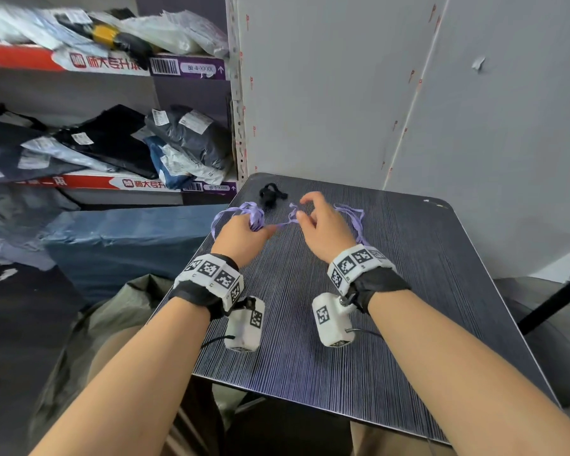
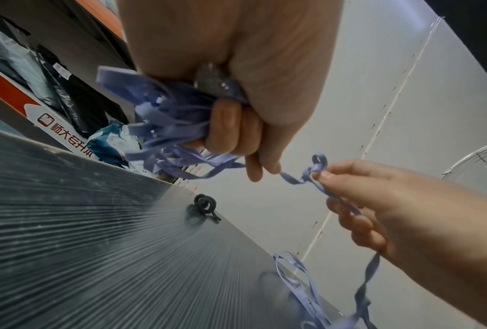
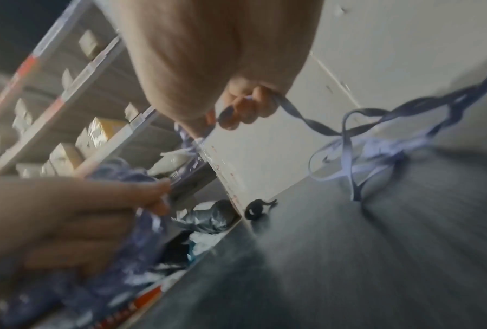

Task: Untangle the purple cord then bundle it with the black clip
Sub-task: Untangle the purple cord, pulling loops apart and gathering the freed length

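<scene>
A: Head view. What does each hand do?
B: The left hand (image 1: 241,232) is fisted round a wad of the purple cord (image 1: 254,213); the right hand (image 1: 323,225) pinches the strand running out of that wad. The black clip (image 1: 270,194) lies untouched on the table (image 1: 408,291), just beyond the hands.

A: Left wrist view?
B: A small knotted loop sits at the right fingertips (image 2: 325,175). Best, I judge, to tease that loop apart, not pull it taut.

A: Right wrist view?
B: Blurred. Slack cord trails from the right hand onto the table, so feed loosened length that way and keep the wad firmly held.
</scene>
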